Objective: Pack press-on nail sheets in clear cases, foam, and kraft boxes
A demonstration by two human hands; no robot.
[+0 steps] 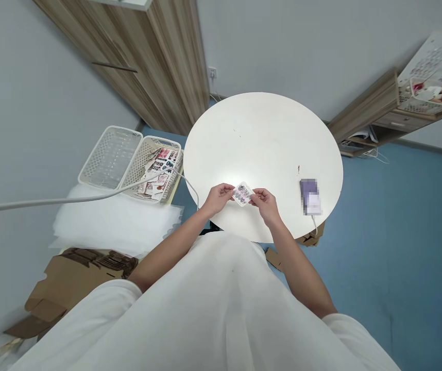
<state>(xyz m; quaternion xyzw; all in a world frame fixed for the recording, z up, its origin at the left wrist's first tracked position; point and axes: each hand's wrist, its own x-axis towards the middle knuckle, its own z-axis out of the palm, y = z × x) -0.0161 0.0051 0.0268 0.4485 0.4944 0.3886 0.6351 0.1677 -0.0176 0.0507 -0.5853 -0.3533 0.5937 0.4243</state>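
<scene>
Between my two hands is a small white card (243,194) bearing several dark, purple and grey oval shapes, perhaps hair clips; they are too small to make out for certain. My left hand (220,199) pinches the card at its left side. On the opposite side, my right hand (266,204) grips its right edge between thumb and fingers. The card is tilted corner-up over the near part of the round white table (263,134).
A blurred-out purple device (310,197) with a cable lies on the table's right. At left, one white basket (159,196) holds several similar cards, beside another basket (108,157) of clear plastic. A white cable (89,198) crosses the left. Cardboard (66,283) lies below.
</scene>
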